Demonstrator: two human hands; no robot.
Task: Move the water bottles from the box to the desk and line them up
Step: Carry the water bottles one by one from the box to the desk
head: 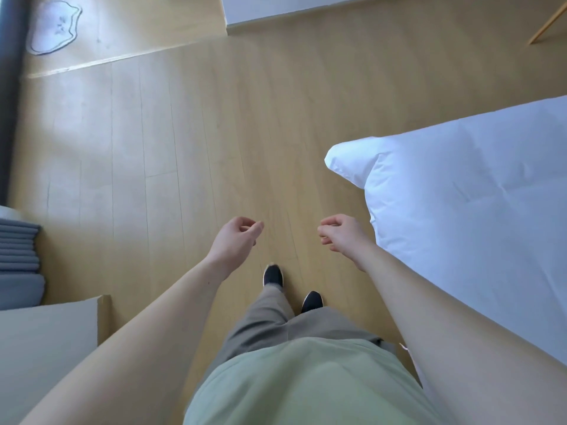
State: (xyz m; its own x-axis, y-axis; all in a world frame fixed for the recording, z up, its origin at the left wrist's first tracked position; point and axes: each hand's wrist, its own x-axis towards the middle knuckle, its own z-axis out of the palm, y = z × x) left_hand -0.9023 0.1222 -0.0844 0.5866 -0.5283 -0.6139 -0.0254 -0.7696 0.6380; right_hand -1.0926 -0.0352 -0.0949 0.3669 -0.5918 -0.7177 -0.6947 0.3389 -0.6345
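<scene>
No water bottle, box or desk shows in the head view. My left hand (237, 237) hangs out in front of me over the wooden floor, fingers loosely curled and holding nothing. My right hand (339, 233) is level with it a little to the right, fingers also loosely curled and empty, close to the edge of the white bed. Both forearms reach forward from the bottom of the frame. My feet in dark shoes (273, 275) stand on the floor just below the hands.
A white duvet-covered bed (475, 204) fills the right side. A stack of grey folded cloth (18, 259) and a beige flat surface (46, 342) sit at lower left. A white cat-shaped mat (53, 27) lies far left; a white cabinet base (276, 10) stands at top.
</scene>
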